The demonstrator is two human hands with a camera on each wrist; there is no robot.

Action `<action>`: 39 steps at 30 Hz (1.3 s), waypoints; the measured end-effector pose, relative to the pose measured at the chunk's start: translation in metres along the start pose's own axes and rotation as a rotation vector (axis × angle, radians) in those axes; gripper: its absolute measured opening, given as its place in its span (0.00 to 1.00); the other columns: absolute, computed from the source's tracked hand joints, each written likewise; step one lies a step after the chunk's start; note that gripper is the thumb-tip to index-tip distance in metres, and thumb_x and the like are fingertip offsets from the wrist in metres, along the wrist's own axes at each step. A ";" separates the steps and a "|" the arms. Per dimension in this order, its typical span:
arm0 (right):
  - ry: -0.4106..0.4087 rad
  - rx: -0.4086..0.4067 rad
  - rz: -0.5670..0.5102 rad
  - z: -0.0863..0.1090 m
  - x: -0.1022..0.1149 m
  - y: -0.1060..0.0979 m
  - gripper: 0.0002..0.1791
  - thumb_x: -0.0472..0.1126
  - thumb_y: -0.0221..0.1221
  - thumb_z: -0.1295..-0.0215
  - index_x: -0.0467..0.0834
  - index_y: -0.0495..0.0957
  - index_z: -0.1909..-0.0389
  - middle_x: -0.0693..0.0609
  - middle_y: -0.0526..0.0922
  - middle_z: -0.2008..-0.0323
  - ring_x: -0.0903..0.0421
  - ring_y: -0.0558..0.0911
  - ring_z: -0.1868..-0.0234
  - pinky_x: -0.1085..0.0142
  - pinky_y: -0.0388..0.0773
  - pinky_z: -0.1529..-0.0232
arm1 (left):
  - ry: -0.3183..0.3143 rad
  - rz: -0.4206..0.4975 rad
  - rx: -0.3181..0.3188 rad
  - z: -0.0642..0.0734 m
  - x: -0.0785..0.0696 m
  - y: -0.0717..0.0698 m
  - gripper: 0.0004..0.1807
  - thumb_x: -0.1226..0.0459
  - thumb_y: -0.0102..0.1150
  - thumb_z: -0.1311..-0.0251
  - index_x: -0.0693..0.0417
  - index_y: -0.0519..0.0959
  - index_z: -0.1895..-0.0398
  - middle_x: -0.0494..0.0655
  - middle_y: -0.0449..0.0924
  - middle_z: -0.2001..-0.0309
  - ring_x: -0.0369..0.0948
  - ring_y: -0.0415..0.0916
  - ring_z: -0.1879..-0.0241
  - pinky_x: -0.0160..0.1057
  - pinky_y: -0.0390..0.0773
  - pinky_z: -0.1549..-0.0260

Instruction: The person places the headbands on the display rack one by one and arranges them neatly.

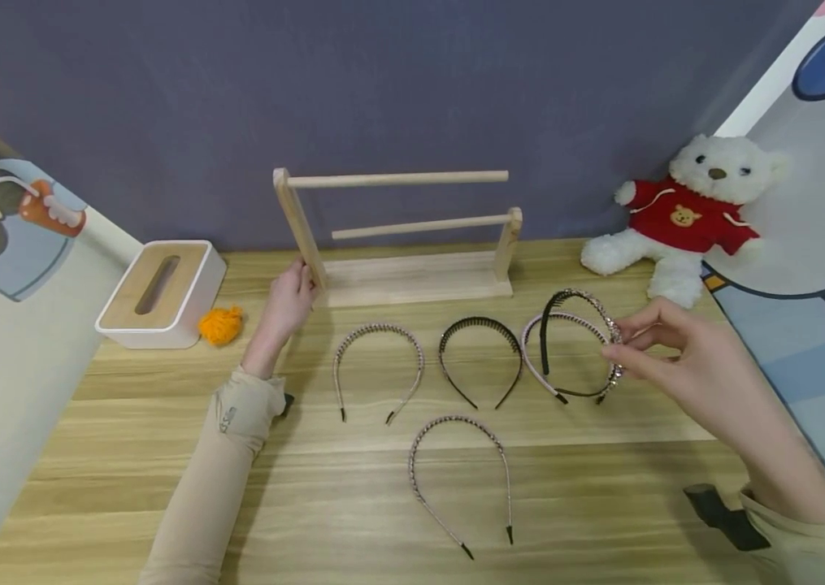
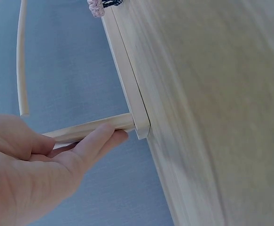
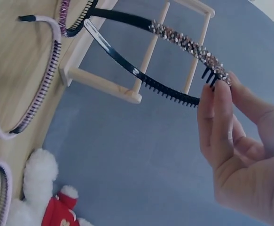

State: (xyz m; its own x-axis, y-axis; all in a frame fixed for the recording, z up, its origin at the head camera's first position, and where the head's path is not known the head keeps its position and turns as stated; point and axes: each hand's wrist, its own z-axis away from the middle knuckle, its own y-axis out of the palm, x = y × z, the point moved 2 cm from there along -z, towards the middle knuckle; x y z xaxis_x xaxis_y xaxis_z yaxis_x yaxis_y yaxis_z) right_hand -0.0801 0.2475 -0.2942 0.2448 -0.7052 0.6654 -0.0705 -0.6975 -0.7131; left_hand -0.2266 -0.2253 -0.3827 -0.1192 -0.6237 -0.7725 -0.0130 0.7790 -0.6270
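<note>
My right hand (image 1: 675,357) pinches a black headband (image 3: 186,44) with a glittery rhinestone band and small comb teeth, raised with its ends pointing away from the fingers. In the head view it overlaps a pink headband (image 1: 529,357). At the left end of a wooden rack (image 1: 412,280), my left hand (image 1: 289,302) grips the low part of the upright post (image 2: 85,130), thumb on one side and fingers on the other. Both rods of the rack are bare. In front of it lie a pale beaded headband (image 1: 379,327), a dark toothed headband (image 1: 481,321) and, nearest me, another pinkish headband (image 1: 413,463).
To the left stand a white tissue box (image 1: 196,313) with a wooden lid and a small orange yarn ball (image 1: 220,326). A white teddy bear (image 1: 683,215) in a red sweater leans at the back right. Behind the rack rises a blue-grey wall (image 1: 412,89).
</note>
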 end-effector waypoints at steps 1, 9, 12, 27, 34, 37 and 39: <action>-0.001 -0.007 -0.006 -0.003 0.002 0.001 0.14 0.34 0.78 0.38 0.42 0.83 0.55 0.44 0.88 0.55 0.72 0.84 0.64 0.75 0.80 0.70 | -0.002 0.002 0.002 0.000 0.000 0.000 0.24 0.68 0.31 0.12 0.78 0.63 0.25 0.78 0.73 0.35 0.67 0.75 0.35 0.57 0.79 0.39; -0.040 -0.070 -0.031 -0.027 0.015 0.008 0.14 0.34 0.77 0.37 0.40 0.82 0.56 0.45 0.89 0.60 0.73 0.84 0.67 0.76 0.76 0.70 | -0.014 0.019 0.000 0.000 0.000 0.000 0.24 0.68 0.31 0.13 0.78 0.62 0.25 0.78 0.73 0.34 0.66 0.75 0.34 0.55 0.78 0.38; -0.070 -0.080 -0.067 -0.038 0.020 0.012 0.15 0.32 0.77 0.37 0.38 0.81 0.56 0.48 0.88 0.62 0.70 0.86 0.69 0.78 0.77 0.67 | -0.014 0.017 -0.004 0.000 0.001 0.000 0.24 0.69 0.32 0.13 0.78 0.63 0.25 0.78 0.73 0.34 0.66 0.75 0.35 0.55 0.79 0.39; -0.120 -0.172 -0.188 -0.082 0.045 0.014 0.15 0.32 0.75 0.35 0.34 0.80 0.54 0.62 0.86 0.70 0.66 0.86 0.76 0.72 0.73 0.48 | 0.002 -0.016 -0.013 0.001 0.001 0.001 0.23 0.69 0.34 0.13 0.77 0.66 0.27 0.77 0.76 0.38 0.66 0.78 0.39 0.59 0.82 0.44; -0.145 -0.212 -0.201 -0.101 0.052 0.014 0.14 0.35 0.76 0.35 0.36 0.81 0.55 0.64 0.86 0.69 0.67 0.86 0.73 0.73 0.76 0.61 | 0.004 -0.012 -0.018 0.001 0.001 0.001 0.23 0.69 0.33 0.13 0.77 0.66 0.27 0.77 0.76 0.38 0.67 0.78 0.38 0.59 0.81 0.42; -0.155 -0.219 -0.199 -0.108 0.053 0.015 0.14 0.37 0.75 0.34 0.38 0.82 0.54 0.65 0.86 0.68 0.67 0.86 0.72 0.72 0.75 0.66 | 0.001 -0.008 -0.018 0.002 0.001 0.001 0.23 0.69 0.33 0.13 0.78 0.66 0.27 0.77 0.76 0.38 0.66 0.78 0.38 0.58 0.81 0.42; -0.155 -0.220 -0.206 -0.112 0.055 0.015 0.13 0.37 0.75 0.33 0.39 0.82 0.54 0.65 0.86 0.68 0.67 0.86 0.72 0.71 0.74 0.67 | -0.006 -0.002 -0.018 0.002 0.001 0.001 0.23 0.69 0.33 0.13 0.77 0.66 0.27 0.77 0.76 0.38 0.66 0.78 0.38 0.58 0.81 0.42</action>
State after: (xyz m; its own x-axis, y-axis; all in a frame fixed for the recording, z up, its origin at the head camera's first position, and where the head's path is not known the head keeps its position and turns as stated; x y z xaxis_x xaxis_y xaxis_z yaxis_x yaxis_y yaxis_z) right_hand -0.1761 0.1840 -0.2443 0.4188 -0.5302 0.7372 -0.2071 -0.8462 -0.4909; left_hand -0.2247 -0.2250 -0.3841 -0.1132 -0.6257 -0.7718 -0.0307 0.7787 -0.6267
